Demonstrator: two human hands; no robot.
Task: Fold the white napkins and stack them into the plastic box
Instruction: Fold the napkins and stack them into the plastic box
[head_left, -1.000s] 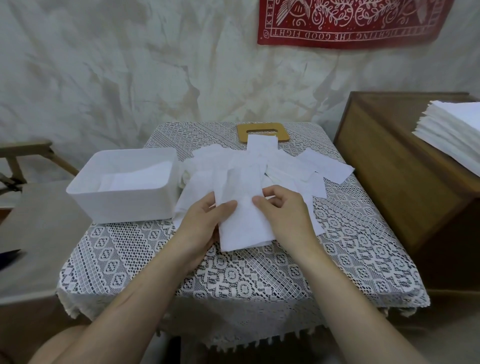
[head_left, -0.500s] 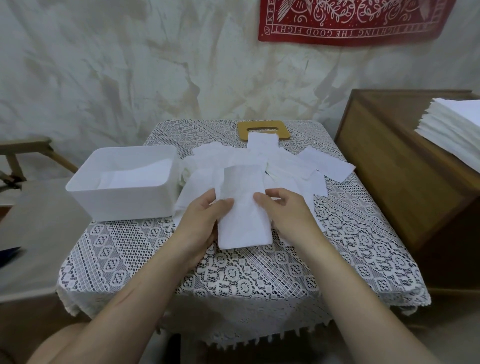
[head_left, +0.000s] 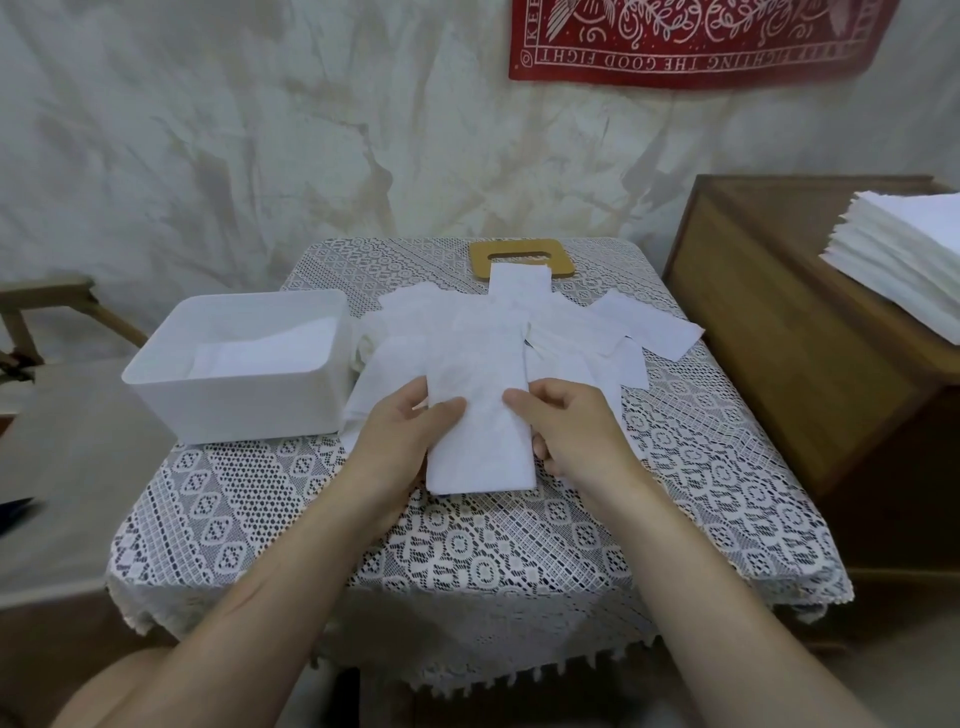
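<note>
We pinch the folded napkin (head_left: 480, 447) between left hand (head_left: 400, 436) and right hand (head_left: 576, 431), thumbs on top, plastic box (head_left: 234, 415) near, left of the grip; we reckon an uneven pull could spring the fold or drag the loose napkins (head_left: 571, 338) beneath.

plastic box (head_left: 234, 405) open-topped, loose napkins (head_left: 582, 338) beside

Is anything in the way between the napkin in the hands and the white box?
Nothing visible blocks it. The left hand and right hand pinch the folded white napkin; the open-topped white plastic box sits just left, only flat loose napkins lying between.
</note>
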